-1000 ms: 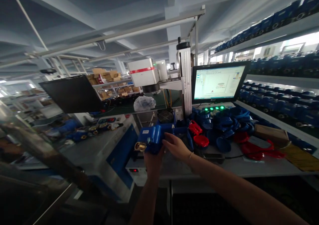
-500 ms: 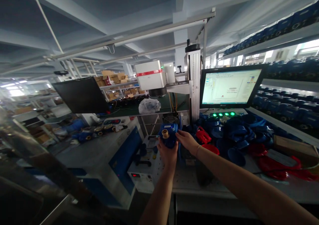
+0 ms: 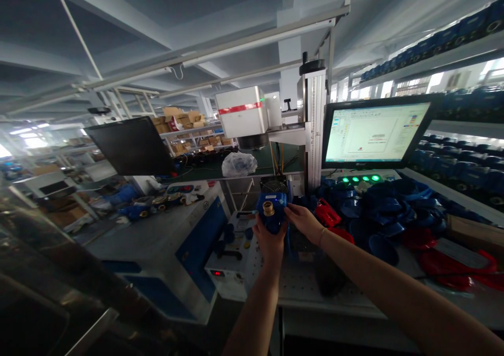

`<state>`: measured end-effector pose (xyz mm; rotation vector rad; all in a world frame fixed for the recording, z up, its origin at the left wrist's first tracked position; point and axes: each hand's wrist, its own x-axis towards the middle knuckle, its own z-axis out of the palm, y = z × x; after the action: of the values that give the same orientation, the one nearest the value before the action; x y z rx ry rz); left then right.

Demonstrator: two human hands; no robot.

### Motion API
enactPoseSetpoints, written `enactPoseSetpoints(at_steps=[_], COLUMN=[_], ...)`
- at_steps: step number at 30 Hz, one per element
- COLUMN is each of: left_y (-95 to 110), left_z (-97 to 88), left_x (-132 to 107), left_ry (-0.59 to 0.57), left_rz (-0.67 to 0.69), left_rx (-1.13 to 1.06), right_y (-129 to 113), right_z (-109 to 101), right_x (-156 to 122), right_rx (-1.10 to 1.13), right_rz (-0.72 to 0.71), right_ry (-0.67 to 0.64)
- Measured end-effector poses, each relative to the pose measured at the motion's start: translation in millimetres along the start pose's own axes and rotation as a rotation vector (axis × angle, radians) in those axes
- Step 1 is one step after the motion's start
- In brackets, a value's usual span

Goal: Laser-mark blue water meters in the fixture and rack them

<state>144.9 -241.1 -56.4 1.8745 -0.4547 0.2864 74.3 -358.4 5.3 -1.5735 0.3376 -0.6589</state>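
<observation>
A blue water meter [image 3: 274, 220] with a round brass threaded end pointing towards me is held below the white marking head. My left hand [image 3: 270, 239] wraps around its lower left side, thumb and fingers closed on it. At its right edge my right hand [image 3: 302, 220] grips the same body, fingers bent against it; the fingertips are partly hidden. A small pale label shows on top of the meter. Behind it sits a dark fan grille [image 3: 273, 185].
The white marking head [image 3: 241, 115] hangs from an upright column [image 3: 314, 130]. A lit monitor [image 3: 376, 133] stands right, above heaped blue covers [image 3: 378, 203] and red parts [image 3: 327, 212]. Left are a dark monitor [image 3: 129, 147] and a control box [image 3: 226, 280]. Crumpled plastic [image 3: 239, 164] lies behind.
The whole view has shifted slightly, so the surroundings sit further right in the picture. Both hands keep their hold on the water meter, with little visible change in grip.
</observation>
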Motion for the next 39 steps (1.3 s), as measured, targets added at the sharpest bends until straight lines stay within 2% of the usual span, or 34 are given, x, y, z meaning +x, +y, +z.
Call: enactPoseSetpoints(at_steps=[3, 6, 9, 11, 13, 16, 18, 20, 22, 24, 27, 31, 35, 39], left_y=[0, -3, -8, -10, -11, -14, -16, -19, -20, -19, -17, -15, -16, -17], left_z=[-4.3, -7.6, -9.1, -10.2, -11.7, -12.2, -10.7, -9.3, -9.0, -9.9, -11.6, -13.5, -11.8, -10.7], left_x=[-3, -6, -8, -9, -9, -10, -10, -10, -10, -10, -10, -11, -11, -11], left_ry=[-0.051, -0.08, -0.12, -0.147, -0.168, -0.203, -0.198, -0.182, -0.183, -0.2, -0.217, -0.199, -0.211, -0.205], left_rz=[-0.036, -0.008, 0.018, -0.005, -0.027, -0.02, -0.012, -0.015, -0.017, -0.018, -0.027, -0.067, -0.078, -0.12], left_rx=[-0.085, -0.164, -0.202, -0.205, -0.208, -0.213, -0.26, -0.324, -0.369, -0.383, -0.372, -0.341, -0.358, -0.325], right_y=[-1, -5, -17, -29, -41, -51, -49, -38, -20, 0, 19, 20, 12, 14], right_z=[1, 3, 5, 7, 10, 14, 18, 21, 23, 23, 23, 23, 28, 44], right_x=[-3, -3, -5, -17, -46, -117, -171, -220, -254, -271, -275, -271, -261, -232], right_rx=[-0.014, -0.041, -0.083, -0.124, -0.166, -0.307, -0.576, -0.775, -0.878, -0.95, -1.065, -1.097, -0.844, -0.549], right_rz=[-0.002, -0.007, -0.003, -0.008, -0.019, -0.074, -0.157, -0.156, -0.076, 0.006, 0.09, 0.113, -0.003, -0.095], right_ry=[0.004, 0.015, 0.049, 0.095, 0.153, 0.145, -0.002, -0.161, -0.271, -0.32, -0.354, -0.359, -0.222, -0.055])
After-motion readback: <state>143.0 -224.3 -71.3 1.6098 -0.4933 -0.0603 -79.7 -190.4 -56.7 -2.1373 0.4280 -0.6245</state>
